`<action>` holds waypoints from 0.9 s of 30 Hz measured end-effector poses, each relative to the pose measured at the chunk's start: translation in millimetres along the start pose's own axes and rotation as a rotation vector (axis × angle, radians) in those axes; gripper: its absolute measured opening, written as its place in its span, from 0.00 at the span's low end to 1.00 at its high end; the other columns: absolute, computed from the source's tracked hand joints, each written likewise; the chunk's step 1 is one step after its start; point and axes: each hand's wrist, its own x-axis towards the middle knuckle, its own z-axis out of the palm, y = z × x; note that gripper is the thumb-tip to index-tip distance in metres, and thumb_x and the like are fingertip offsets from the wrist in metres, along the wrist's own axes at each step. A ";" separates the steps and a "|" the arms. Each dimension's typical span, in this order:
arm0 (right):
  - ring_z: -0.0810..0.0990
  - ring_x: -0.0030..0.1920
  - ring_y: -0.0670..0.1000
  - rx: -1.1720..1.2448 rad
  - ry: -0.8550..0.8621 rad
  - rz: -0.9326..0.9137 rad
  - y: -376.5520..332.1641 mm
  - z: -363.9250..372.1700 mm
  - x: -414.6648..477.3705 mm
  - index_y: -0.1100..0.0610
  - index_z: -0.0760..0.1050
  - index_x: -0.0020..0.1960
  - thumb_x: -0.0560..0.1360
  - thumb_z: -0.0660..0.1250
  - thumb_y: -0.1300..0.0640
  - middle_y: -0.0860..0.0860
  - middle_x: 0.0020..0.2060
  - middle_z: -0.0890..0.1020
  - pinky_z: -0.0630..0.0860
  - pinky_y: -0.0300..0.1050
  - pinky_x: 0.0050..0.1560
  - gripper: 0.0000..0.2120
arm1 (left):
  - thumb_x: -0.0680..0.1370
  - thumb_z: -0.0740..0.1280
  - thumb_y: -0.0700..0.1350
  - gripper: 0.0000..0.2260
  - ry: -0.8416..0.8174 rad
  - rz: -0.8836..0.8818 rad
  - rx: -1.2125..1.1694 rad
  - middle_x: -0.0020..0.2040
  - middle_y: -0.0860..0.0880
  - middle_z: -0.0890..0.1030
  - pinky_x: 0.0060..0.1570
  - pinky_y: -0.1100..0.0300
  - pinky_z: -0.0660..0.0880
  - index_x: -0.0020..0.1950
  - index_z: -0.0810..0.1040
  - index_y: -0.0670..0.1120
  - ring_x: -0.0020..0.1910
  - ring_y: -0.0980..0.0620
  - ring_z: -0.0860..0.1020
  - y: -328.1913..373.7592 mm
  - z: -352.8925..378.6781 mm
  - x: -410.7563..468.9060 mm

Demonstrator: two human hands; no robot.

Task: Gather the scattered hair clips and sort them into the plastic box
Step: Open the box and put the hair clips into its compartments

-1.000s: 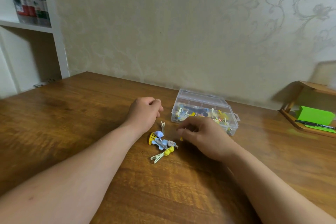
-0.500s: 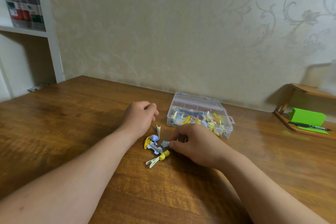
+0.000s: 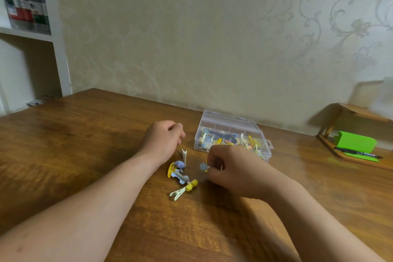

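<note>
No writing is legible anywhere; the labels on the bottles [image 3: 25,4] on the shelf [image 3: 27,35] are too blurred.

far: beige wall [image 3: 212,27], pale floral pattern | left: white shelf [image 3: 57,44], bottles [image 3: 25,6] on upper level | near: brown wood table [image 3: 85,144], soft sheen | far right: wood stand [image 3: 348,160] with green pad [image 3: 354,141], pen [image 3: 357,152] | light: dim, even
</note>
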 end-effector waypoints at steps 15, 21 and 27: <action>0.80 0.38 0.51 0.715 0.693 0.504 81.7 -34.3 -1.8 0.54 0.83 0.58 0.77 0.71 0.61 0.53 0.42 0.87 0.74 0.47 0.36 0.11 | 0.87 0.61 0.49 0.17 0.007 0.004 -0.002 0.38 0.48 0.83 0.39 0.57 0.70 0.43 0.85 0.47 0.41 0.52 0.80 0.7 1.1 1.2; 0.84 0.40 0.52 0.586 0.603 0.512 88.1 -36.0 21.3 0.54 0.79 0.60 0.77 0.75 0.57 0.53 0.43 0.87 0.74 0.44 0.34 0.12 | 0.86 0.62 0.50 0.17 -0.005 0.003 0.016 0.38 0.49 0.84 0.46 0.55 0.76 0.42 0.85 0.49 0.43 0.51 0.82 -0.5 0.4 2.9; 0.82 0.35 0.54 0.322 0.445 0.483 80.2 -52.9 83.6 0.57 0.81 0.44 0.73 0.78 0.58 0.54 0.36 0.87 0.79 0.52 0.36 0.07 | 0.86 0.62 0.49 0.17 0.006 0.012 0.021 0.37 0.49 0.84 0.46 0.54 0.76 0.42 0.85 0.49 0.43 0.50 0.81 1.2 0.3 0.9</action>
